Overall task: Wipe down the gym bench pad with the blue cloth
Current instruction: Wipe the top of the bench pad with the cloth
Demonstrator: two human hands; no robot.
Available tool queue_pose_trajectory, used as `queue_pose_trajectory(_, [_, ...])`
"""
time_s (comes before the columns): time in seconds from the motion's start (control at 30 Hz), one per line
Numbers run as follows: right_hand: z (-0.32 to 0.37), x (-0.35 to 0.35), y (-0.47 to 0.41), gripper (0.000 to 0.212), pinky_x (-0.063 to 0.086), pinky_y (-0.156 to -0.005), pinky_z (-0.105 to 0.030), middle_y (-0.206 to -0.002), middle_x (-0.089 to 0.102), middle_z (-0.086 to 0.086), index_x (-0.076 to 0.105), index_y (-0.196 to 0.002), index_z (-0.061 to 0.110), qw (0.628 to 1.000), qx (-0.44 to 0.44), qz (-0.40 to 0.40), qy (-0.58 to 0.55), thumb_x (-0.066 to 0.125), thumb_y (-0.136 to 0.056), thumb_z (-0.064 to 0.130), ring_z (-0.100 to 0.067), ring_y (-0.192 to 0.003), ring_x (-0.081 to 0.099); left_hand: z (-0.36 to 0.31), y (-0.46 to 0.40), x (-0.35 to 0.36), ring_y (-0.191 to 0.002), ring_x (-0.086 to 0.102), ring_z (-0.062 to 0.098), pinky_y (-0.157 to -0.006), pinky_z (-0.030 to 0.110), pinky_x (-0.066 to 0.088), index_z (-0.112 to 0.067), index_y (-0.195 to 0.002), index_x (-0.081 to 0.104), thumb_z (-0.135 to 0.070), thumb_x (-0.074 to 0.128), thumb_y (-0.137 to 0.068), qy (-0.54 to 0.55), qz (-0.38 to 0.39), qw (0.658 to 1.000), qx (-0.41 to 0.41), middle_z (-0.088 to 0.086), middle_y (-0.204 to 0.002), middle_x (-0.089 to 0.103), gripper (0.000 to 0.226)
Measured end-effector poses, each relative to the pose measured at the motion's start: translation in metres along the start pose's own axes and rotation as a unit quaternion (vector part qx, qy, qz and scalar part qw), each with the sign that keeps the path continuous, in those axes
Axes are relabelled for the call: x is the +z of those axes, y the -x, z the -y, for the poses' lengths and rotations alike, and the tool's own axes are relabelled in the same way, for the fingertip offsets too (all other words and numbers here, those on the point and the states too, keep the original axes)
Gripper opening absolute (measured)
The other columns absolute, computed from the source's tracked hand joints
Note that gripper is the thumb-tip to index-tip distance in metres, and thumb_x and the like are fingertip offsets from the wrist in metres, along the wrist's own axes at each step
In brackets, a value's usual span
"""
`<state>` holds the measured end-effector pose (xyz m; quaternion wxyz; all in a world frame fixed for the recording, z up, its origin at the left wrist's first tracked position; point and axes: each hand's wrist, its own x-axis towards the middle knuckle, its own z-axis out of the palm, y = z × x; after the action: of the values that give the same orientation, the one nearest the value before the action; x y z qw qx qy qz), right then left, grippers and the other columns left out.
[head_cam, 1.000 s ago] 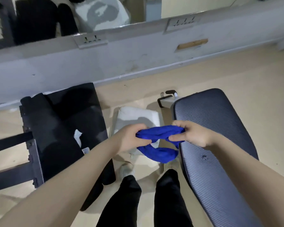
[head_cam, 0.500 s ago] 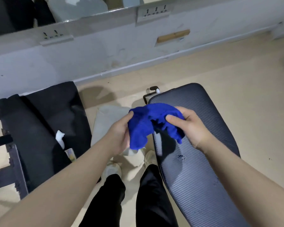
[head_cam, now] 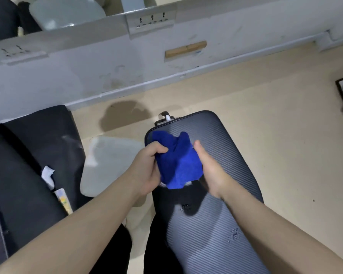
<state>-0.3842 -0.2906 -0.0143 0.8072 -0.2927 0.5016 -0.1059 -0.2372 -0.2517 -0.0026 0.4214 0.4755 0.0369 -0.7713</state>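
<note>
Over the far end of the ribbed bench pad (head_cam: pixel 222 175), the left hand (head_cam: pixel 147 171) grips the bunched blue cloth (head_cam: pixel 178 161) with curled fingers, while the right hand (head_cam: pixel 212 173) presses its side, fingers hidden behind the cloth. Bare floor (head_cam: pixel 275 135) lies open right of the pad; the pad's near end is cut off.

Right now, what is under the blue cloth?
The blue cloth, held by the left hand and right hand, hangs over the bench pad's far end. The ribbed pad shows around it; the covered patch is hidden.
</note>
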Motion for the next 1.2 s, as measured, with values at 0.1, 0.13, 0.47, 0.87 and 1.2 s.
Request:
queue_pose_trajectory(0.1, [-0.012, -0.002, -0.009, 0.064, 0.044, -0.103, -0.036, -0.116, 0.068, -0.003, 0.066, -0.114, 0.021, 0.975, 0.042, 0.046, -0.212, 0.053, -0.071, 0.066, -0.017, -0.112, 0.061, 0.002, -0.022, 0.013, -0.079, 0.062, 0.016, -0.073, 0.027, 0.048, -0.011, -0.086, 0.061, -0.016, 0.051, -0.074, -0.205, -0.054, 0.972, 0.100, 0.000, -0.083, 0.063, 0.016])
queue_pose_trajectory(0.13, [-0.015, -0.003, -0.011, 0.065, 0.043, -0.104, -0.041, -0.120, 0.066, -0.007, 0.066, -0.116, 0.018, 0.963, 0.037, 0.063, -0.261, 0.065, -0.068, 0.061, -0.022, -0.114, 0.060, 0.005, -0.031, 0.011, -0.089, 0.059, 0.016, -0.080, 0.029, 0.046, -0.013, -0.090, 0.063, -0.020, 0.056, -0.074, -0.342, -0.103, 0.918, 0.171, -0.001, -0.094, 0.061, 0.018])
queue_pose_trajectory(0.47, [-0.002, -0.081, -0.074, 0.049, 0.043, -0.095, -0.035, -0.121, 0.057, -0.009, 0.049, -0.128, 0.012, 0.825, -0.189, -0.449, 0.287, 0.048, -0.082, -0.005, -0.029, -0.110, 0.054, -0.002, -0.111, -0.020, -0.146, -0.002, 0.036, -0.115, 0.052, 0.013, -0.027, -0.149, -0.009, -0.045, 0.059, -0.085, -0.629, -0.309, 0.713, -0.018, 0.013, -0.158, -0.011, 0.096])
queue_pose_trajectory(0.87, [-0.032, -0.089, -0.121, 0.060, 0.056, -0.055, -0.036, -0.112, 0.054, -0.022, 0.057, -0.127, 0.021, 0.665, -0.197, -0.269, 0.668, 0.074, -0.070, 0.033, -0.039, -0.081, 0.057, 0.028, -0.136, -0.062, -0.140, 0.010, 0.046, -0.114, 0.044, 0.020, -0.049, -0.137, -0.028, -0.039, 0.076, -0.072, -0.591, -0.243, 0.768, -0.047, 0.009, -0.150, -0.038, 0.123])
queue_pose_trajectory(1.2, [-0.004, -0.105, -0.137, 0.061, 0.049, -0.064, -0.039, -0.121, 0.048, -0.022, 0.047, -0.135, 0.023, 0.653, -0.126, -0.328, 0.671, 0.064, -0.077, 0.020, -0.038, -0.086, 0.056, 0.027, -0.139, -0.062, -0.140, 0.002, 0.047, -0.116, 0.048, 0.013, -0.047, -0.134, -0.034, -0.039, 0.075, -0.074, -0.609, -0.245, 0.751, -0.072, 0.012, -0.146, -0.043, 0.125])
